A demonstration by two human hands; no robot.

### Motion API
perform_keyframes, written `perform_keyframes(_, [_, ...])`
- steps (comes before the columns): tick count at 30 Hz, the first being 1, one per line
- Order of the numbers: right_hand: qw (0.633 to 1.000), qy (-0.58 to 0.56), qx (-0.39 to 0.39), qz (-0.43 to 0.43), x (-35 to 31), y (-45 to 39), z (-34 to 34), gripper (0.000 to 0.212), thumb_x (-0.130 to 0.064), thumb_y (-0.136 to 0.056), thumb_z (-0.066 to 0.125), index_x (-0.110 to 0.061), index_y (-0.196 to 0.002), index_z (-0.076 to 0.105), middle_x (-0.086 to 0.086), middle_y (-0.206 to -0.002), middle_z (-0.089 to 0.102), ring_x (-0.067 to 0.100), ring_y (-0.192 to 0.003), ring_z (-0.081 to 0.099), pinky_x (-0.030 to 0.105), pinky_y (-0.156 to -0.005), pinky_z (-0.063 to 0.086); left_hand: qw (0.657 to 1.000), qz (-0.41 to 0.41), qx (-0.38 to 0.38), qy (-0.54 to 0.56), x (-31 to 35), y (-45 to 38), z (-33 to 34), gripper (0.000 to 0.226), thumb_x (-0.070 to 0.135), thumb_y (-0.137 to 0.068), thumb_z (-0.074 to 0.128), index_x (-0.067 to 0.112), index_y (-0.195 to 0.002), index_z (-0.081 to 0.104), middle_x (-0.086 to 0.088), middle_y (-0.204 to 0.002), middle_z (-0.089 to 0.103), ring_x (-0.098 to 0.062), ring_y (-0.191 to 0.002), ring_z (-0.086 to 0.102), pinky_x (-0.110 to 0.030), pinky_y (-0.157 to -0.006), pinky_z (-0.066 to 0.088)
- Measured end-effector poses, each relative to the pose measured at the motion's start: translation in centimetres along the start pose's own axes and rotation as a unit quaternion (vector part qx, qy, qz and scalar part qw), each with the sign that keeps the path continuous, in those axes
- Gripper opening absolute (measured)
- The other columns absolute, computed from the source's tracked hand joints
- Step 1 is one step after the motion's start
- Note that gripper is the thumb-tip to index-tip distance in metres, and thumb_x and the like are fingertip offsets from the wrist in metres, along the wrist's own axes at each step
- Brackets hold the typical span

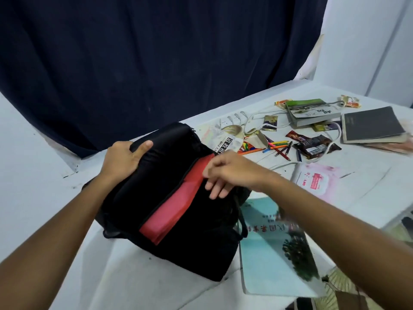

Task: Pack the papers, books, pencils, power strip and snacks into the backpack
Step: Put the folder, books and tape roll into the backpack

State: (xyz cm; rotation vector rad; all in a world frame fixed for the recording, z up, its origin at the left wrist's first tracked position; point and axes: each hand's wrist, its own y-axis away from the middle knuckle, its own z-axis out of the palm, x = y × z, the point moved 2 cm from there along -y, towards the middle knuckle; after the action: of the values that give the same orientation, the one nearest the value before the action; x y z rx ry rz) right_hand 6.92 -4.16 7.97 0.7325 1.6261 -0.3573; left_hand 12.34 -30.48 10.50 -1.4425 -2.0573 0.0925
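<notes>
A black backpack (178,220) lies on the white table, its zip gaping to show red lining (176,209). My left hand (123,159) grips the bag's far top edge. My right hand (225,173) pinches at the zip edge beside the red lining, its other fingers lying loose on the black fabric. Coloured pencils (277,147) lie scattered behind the bag. A white power strip (232,117) with its cable lies further back. Dark snack packets (312,145) lie to the right. A grey notebook (373,124) and a stack of books (312,115) lie at the far right.
A light-blue book (272,249) lies right of the bag at the table's near edge. A white and pink packet (312,180) lies near my right forearm. Printed papers (221,139) poke out behind the bag. A dark curtain (156,63) hangs behind the table.
</notes>
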Motion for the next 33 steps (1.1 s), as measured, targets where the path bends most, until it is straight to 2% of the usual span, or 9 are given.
perform_keyframes(2, [0.994,0.046,0.089,-0.044,0.3,1.6,-4.4,0.014,0.002,-0.090,0.048,-0.002,-0.085,0.061,0.016,-0.072,0.068,0.021,-0.051,0.064,0.022,-0.042,0.046,1.000,0.006,0.000,-0.026,-0.6,0.0,0.4,0.071,0.062,-0.086,0.047,-0.006,-0.067,0.057,-0.018,-0.065,0.059,-0.025,-0.060,0.049,-0.035,-0.056,0.036])
perform_keyframes(4, [0.979,0.151,0.136,-0.007,2.7,1.8,-8.3,0.013,0.002,-0.087,0.052,-0.006,-0.082,0.061,0.013,-0.074,0.067,0.020,-0.054,0.062,0.020,-0.042,0.042,0.999,0.020,0.003,-0.040,-1.2,0.1,0.9,0.084,0.073,-0.082,0.045,-0.009,-0.077,0.064,-0.022,-0.071,0.063,-0.024,-0.063,0.049,-0.034,-0.062,0.036])
perform_keyframes(6, [0.945,0.309,0.059,0.094,6.4,1.3,-10.0,0.006,-0.008,-0.084,0.066,-0.011,-0.086,0.062,0.008,-0.087,0.066,0.018,-0.065,0.061,0.023,-0.048,0.047,0.999,0.028,0.003,-0.041,-1.4,0.2,1.3,0.094,0.083,-0.076,0.040,-0.009,-0.077,0.064,-0.017,-0.066,0.059,-0.020,-0.059,0.045,-0.033,-0.063,0.035])
perform_keyframes(9, [0.887,0.421,-0.070,0.175,10.3,0.9,-9.5,0.047,-0.041,-0.066,0.085,-0.017,-0.097,0.060,-0.004,-0.096,0.060,0.019,-0.087,0.060,0.033,-0.070,0.054,0.998,0.032,-0.004,-0.048,-1.4,0.5,1.9,0.089,0.083,-0.075,0.041,-0.004,-0.065,0.057,-0.015,-0.061,0.058,-0.025,-0.057,0.051,-0.036,-0.058,0.036])
perform_keyframes(12, [0.865,0.456,-0.099,0.182,11.1,0.3,-8.0,0.068,-0.042,-0.058,0.089,-0.014,-0.108,0.053,0.002,-0.107,0.062,0.023,-0.095,0.061,0.033,-0.073,0.052,0.998,0.025,-0.009,-0.059,-1.4,1.0,2.5,0.074,0.069,-0.082,0.047,0.000,-0.059,0.050,-0.013,-0.055,0.053,-0.028,-0.058,0.053,-0.036,-0.056,0.034])
perform_keyframes(17, [0.860,0.447,-0.118,0.216,11.6,-0.7,-7.8,0.075,-0.041,-0.050,0.092,-0.009,-0.108,0.057,0.004,-0.103,0.066,0.024,-0.091,0.064,0.032,-0.070,0.052,0.997,0.027,-0.009,-0.067,-1.2,1.8,2.5,0.074,0.073,-0.083,0.048,0.005,-0.054,0.045,-0.009,-0.051,0.050,-0.025,-0.054,0.050,-0.035,-0.054,0.032])
perform_keyframes(21, [0.863,0.417,-0.169,0.229,10.6,-0.5,-8.1,0.052,-0.034,-0.062,0.088,-0.009,-0.104,0.070,0.005,-0.097,0.074,0.027,-0.090,0.071,0.035,-0.082,0.057,0.997,0.015,-0.010,-0.076,-1.0,2.1,2.3,0.083,0.085,-0.069,0.033,0.005,-0.055,0.048,-0.010,-0.053,0.052,-0.023,-0.055,0.051,-0.036,-0.057,0.035])
perform_keyframes(26, [0.886,0.289,-0.251,0.261,8.7,0.4,-10.5,0.024,-0.008,-0.085,0.069,-0.007,-0.109,0.065,0.015,-0.108,0.071,0.031,-0.097,0.068,0.043,-0.091,0.054,0.997,-0.002,-0.012,-0.082,-1.0,2.3,2.2,0.076,0.077,-0.079,0.045,0.004,-0.057,0.050,-0.010,-0.054,0.053,-0.025,-0.058,0.052,-0.036,-0.057,0.035])
perform_keyframes(33, [0.938,0.142,-0.246,0.198,4.5,2.7,-15.6,0.025,-0.002,-0.090,0.058,-0.002,-0.115,0.062,0.017,-0.101,0.072,0.027,-0.085,0.072,0.038,-0.076,0.060,0.995,-0.028,-0.019,-0.096,0.0,3.1,2.7,0.078,0.077,-0.073,0.040,0.000,-0.059,0.052,-0.011,-0.055,0.054,-0.023,-0.057,0.051,-0.036,-0.058,0.036])
